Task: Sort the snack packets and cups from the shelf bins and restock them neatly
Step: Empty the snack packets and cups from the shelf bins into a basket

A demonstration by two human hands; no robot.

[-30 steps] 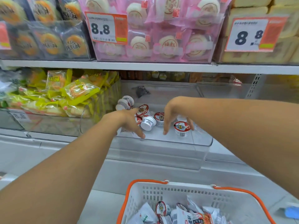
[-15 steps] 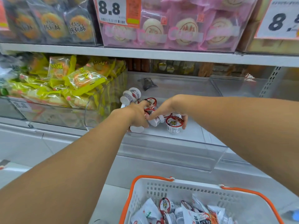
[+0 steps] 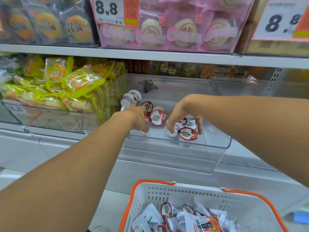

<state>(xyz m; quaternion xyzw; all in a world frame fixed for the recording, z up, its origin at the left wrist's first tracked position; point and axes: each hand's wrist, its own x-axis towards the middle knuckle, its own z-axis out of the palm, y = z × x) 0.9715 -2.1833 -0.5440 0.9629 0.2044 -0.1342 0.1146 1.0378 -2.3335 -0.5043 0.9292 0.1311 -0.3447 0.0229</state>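
A: Where are your hands now?

B: Both are inside the clear bin [image 3: 217, 144] on the lower shelf. My right hand [image 3: 184, 114] is curled down over a small group of cups; its fingertips [image 3: 168, 129] touch one that lies on its side. I cannot tell if I really grip it. My left hand [image 3: 138, 119] reaches among the other cups, fingers bent and pointing away from me. If it holds something, I cannot tell.

A: Which cup is next?

B: I think the upright cup [image 3: 187, 135] with the red-rimmed lid. It stands at about 5 o'clock from my right hand, just beside the fingers, so the right hand is nearer. Its axis is vertical. The tipped cup [image 3: 157, 117] between my hands lies with its lid facing me.

A: Can you read any label?

B: The price tags [image 3: 108, 10] above say 8.8. The lids show a cartoon figure; the writing is too small. The white basket [image 3: 184, 193] at 6 o'clock holds more cups and packets.
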